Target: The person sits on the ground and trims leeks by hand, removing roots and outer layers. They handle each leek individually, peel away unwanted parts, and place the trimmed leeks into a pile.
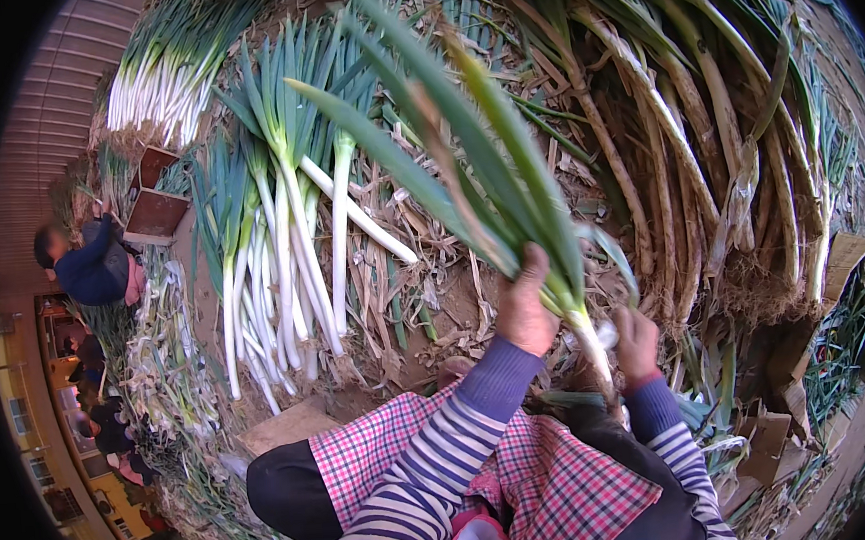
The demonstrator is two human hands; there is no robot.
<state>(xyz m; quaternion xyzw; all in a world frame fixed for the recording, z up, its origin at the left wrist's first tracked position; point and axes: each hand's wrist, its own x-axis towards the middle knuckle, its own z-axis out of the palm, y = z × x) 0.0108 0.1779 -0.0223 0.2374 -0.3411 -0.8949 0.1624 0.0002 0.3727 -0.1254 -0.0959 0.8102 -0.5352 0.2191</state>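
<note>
My left hand grips a large green onion by the base of its green leaves. The onion's pale stalk slants down between my hands towards my right knee, and its leaves fan out up and to the left, partly blurred. To the right of the stalk, my right hand has its fingers curled around a strip of leaf that arches from the onion. White-stalked green onions lie in a pile to the left. Soil-stained, unpeeled green onions with roots lie on the right.
Dry peelings cover the ground ahead. A cardboard box stands at the right, and a flat brown board lies beside my left knee. Another bundle of green onions lies at the upper left. Another person sits at the far left near brown boxes.
</note>
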